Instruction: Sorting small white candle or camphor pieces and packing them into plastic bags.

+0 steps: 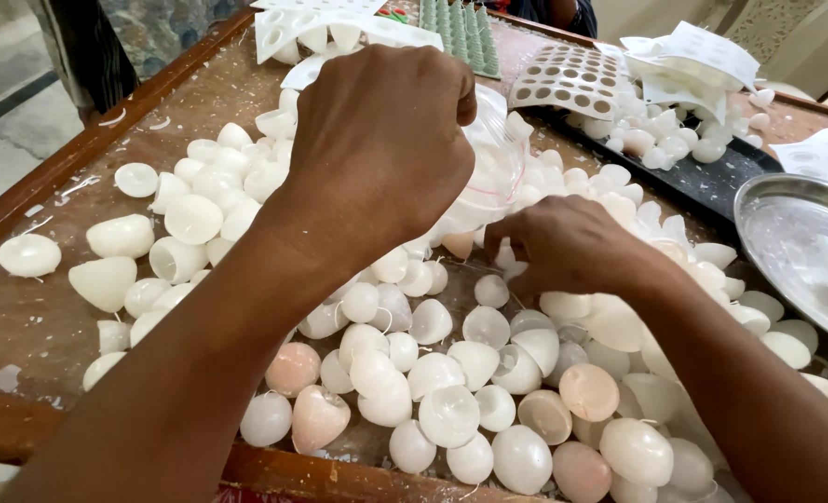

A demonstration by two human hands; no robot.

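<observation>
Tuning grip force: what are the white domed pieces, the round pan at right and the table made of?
White domed pieces: probably wax, or plastic moulds; matte-to-satin, slightly translucent, some pinkish. Round pan: metal, likely steel or aluminium; dull grey sheen, whitish residue. Table: wood, brown, worn, raised rim. Left hand grips a clear plastic bag, glossy and crinkled.

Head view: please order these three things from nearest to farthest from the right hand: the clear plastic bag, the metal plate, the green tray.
From the right hand:
1. Clear plastic bag: just above it, held up by the left hand.
2. Metal plate: at the right edge of the table.
3. Green tray: at the far end of the table.
</observation>
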